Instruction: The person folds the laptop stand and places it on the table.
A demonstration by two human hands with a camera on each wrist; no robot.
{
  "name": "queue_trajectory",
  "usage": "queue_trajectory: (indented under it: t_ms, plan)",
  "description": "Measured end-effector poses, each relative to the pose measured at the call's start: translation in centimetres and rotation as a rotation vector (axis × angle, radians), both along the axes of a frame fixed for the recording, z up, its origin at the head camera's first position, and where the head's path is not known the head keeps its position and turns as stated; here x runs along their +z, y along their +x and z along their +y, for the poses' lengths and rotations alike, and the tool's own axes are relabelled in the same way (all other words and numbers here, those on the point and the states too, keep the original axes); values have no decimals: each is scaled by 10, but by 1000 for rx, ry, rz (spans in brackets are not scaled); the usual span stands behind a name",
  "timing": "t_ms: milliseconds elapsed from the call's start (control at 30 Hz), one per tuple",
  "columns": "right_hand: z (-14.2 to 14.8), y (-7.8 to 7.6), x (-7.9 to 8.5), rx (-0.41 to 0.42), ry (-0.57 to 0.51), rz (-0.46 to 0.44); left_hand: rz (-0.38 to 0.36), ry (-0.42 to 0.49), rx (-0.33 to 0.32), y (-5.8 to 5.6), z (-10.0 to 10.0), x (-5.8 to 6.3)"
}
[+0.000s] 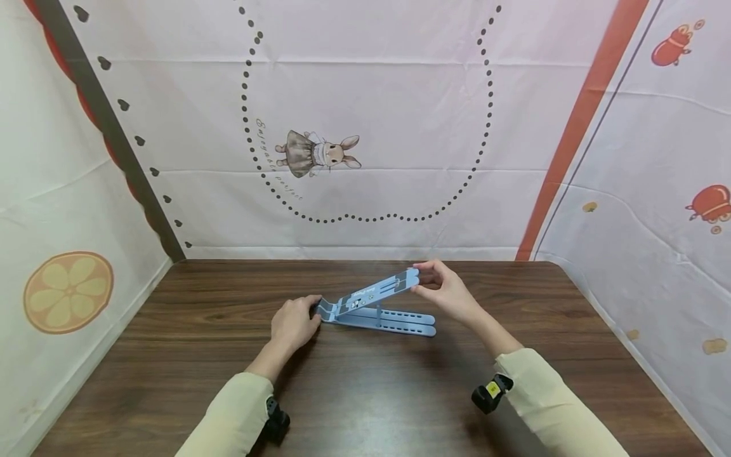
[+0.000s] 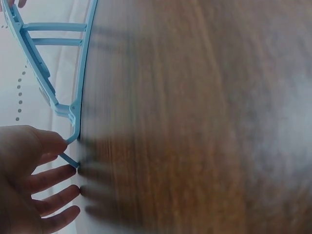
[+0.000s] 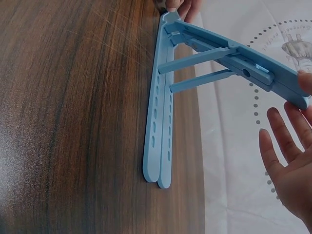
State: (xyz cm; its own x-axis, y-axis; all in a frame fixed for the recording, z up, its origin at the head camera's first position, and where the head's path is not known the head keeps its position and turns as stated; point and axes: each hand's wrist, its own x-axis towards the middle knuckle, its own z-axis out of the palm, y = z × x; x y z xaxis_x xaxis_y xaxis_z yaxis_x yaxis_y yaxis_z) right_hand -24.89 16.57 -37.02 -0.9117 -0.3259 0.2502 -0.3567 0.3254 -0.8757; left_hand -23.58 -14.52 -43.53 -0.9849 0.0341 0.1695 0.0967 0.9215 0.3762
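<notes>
The light-blue stand (image 1: pixel 374 293) is unfolded on the table (image 1: pixel 365 393). Two slotted bars (image 3: pixel 152 163) lie flat, close together; above them the upper panel (image 1: pixel 394 285), printed and dark-padded, slants up rightward, two struts (image 3: pixel 195 60) bridging the gap.

Laptop stand (image 1: pixel 374 293): light blue, dark grey inlays, white lettering. Tabletop (image 1: pixel 365 393): dark brown, streaked wood grain. Backdrop cloth (image 1: pixel 400 114): white, dark dotted outline, orange-red stripe (image 1: pixel 579 127), dark grey band (image 1: pixel 112 127) with red scalloped edge. Rabbit print (image 1: pixel 308 155): tan, grey skirt. Citrus-slice print (image 1: pixel 68 292): orange, pale yellow segments. Sleeves (image 1: pixel 234 406): pale yellow. Right wrist camera (image 1: pixel 489 395): black, yellow label.
</notes>
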Motion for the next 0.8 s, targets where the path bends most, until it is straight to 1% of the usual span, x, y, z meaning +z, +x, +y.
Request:
queue_trajectory:
  t_ms: [167, 367, 500, 633, 800]
  plan:
    - [0, 0, -2, -1, -17, -3, 18, -9, -2, 3, 3, 2]
    - [-1, 1, -2, -15, -23, -4, 99, 8, -15, 7, 10, 5]
    - [-1, 1, -2, -18, -24, -5, 137, 26, -45, 11, 16, 8]
    - [-2, 2, -1, -15, -29, -6, 131, 43, -65, 14, 24, 9]
    - [-2, 2, -2, -17, -33, -6, 115, 73, -60, 16, 33, 8]
